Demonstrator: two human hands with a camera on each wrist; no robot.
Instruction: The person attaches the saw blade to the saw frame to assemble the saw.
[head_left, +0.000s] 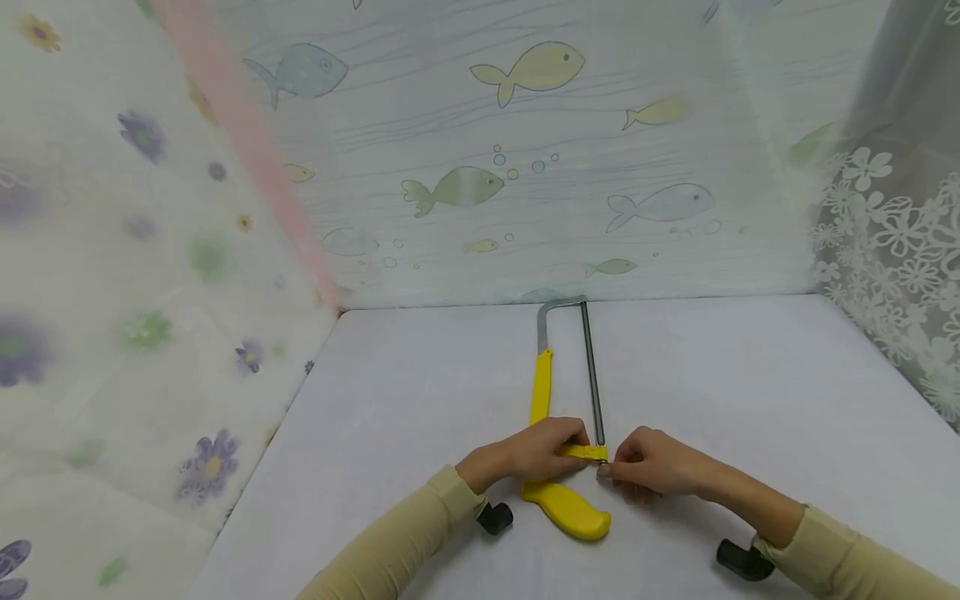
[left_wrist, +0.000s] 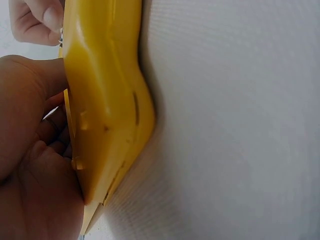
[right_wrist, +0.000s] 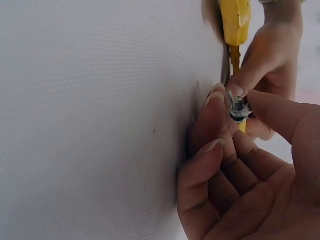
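**Blade strung, tightness unclear**

The hacksaw (head_left: 542,387) lies under the left hand (head_left: 546,446), whose fingers curl round its yellow frame. Just beside that grip, the right hand (head_left: 656,462) pinches a small metal fitting (right_wrist: 239,107) between thumb and finger. The blade (head_left: 592,375) runs from there, away from both hands, to the frame's far tip — seemingly strung already. Whether the fitting is tight — likely what remains — cannot be told.

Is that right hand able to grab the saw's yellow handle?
Probably yes, if the right hand lets go of the nut: the handle lies close by, and nothing seems to block the way.
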